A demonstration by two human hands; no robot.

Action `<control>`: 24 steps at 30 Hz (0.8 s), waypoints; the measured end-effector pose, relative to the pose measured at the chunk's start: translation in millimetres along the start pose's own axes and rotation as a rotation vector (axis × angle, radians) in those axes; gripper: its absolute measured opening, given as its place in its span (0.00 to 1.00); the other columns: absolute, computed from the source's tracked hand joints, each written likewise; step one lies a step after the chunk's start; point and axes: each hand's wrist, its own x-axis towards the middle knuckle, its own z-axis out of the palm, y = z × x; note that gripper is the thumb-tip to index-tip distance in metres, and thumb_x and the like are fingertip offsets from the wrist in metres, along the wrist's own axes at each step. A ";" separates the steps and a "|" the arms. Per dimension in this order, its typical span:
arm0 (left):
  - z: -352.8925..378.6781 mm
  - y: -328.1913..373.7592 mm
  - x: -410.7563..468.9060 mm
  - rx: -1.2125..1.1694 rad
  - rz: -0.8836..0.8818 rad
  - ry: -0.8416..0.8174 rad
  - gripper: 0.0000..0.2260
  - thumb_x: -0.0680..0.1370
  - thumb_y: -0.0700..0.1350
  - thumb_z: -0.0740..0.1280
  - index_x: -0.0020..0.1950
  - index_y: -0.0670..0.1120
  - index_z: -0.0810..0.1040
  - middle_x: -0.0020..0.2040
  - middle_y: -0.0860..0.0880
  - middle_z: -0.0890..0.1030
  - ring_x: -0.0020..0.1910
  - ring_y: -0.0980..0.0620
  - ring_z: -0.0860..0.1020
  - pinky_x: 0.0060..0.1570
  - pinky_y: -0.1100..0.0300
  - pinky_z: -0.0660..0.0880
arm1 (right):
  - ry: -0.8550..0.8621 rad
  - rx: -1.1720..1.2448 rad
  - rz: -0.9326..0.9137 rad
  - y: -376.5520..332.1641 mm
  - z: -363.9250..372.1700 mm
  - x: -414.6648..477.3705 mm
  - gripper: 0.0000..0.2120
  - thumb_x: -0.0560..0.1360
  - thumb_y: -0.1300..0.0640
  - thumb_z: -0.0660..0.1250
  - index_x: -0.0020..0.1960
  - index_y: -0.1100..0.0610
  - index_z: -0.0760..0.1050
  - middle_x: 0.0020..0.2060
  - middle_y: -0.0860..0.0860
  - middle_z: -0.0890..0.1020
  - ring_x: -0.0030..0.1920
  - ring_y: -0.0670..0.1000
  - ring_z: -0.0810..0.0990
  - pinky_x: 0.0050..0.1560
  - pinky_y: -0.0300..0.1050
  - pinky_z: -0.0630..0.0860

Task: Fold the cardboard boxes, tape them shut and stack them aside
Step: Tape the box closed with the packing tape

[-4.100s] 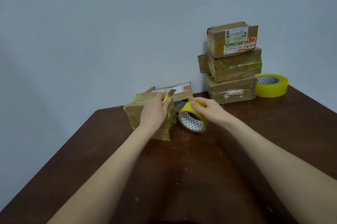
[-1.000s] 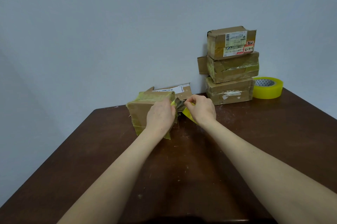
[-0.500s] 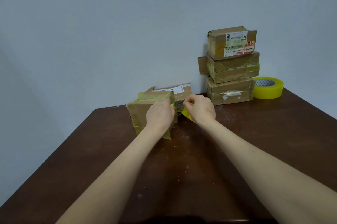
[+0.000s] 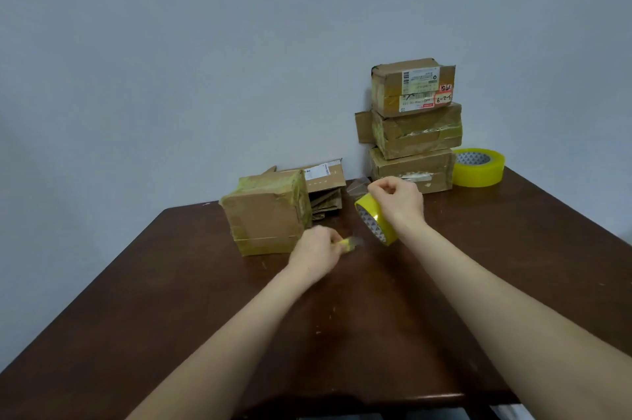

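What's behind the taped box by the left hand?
Another cardboard box with a white label shows behind the taped box, with creased cardboard beneath it. The taped box covers its left part; anything further behind is hidden.

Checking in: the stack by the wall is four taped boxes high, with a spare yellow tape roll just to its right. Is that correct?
Not quite. The head view shows the stack is three boxes high, not four. The spare yellow tape roll does sit just to its right.
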 end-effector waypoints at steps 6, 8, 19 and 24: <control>22.2 20.4 -6.3 -0.007 0.142 0.107 0.12 0.77 0.50 0.67 0.59 0.49 0.79 0.52 0.51 0.79 0.52 0.51 0.78 0.51 0.55 0.76 | 0.060 0.004 -0.051 7.4 -33.8 -2.1 0.04 0.75 0.53 0.67 0.43 0.51 0.80 0.41 0.47 0.80 0.46 0.49 0.77 0.45 0.42 0.69; 4.5 39.7 1.5 -0.093 0.291 0.370 0.11 0.77 0.48 0.67 0.58 0.49 0.80 0.51 0.51 0.78 0.51 0.52 0.77 0.50 0.58 0.74 | 0.072 -0.034 -0.087 10.4 -42.4 -2.2 0.04 0.75 0.53 0.67 0.43 0.50 0.79 0.40 0.47 0.80 0.47 0.49 0.77 0.46 0.43 0.70; -2.9 96.2 34.4 -0.143 0.303 0.347 0.09 0.74 0.51 0.71 0.51 0.50 0.85 0.46 0.49 0.85 0.48 0.50 0.81 0.49 0.53 0.77 | 0.038 -0.119 -0.200 26.5 -64.4 -5.6 0.07 0.76 0.52 0.65 0.44 0.51 0.81 0.40 0.48 0.82 0.45 0.51 0.79 0.46 0.49 0.73; 0.6 105.7 34.3 -0.192 0.226 0.326 0.07 0.75 0.47 0.69 0.48 0.46 0.85 0.45 0.47 0.85 0.47 0.49 0.80 0.46 0.59 0.73 | 0.010 -0.118 -0.192 31.3 -68.9 -6.4 0.06 0.75 0.48 0.67 0.46 0.49 0.80 0.46 0.48 0.83 0.51 0.52 0.79 0.52 0.54 0.76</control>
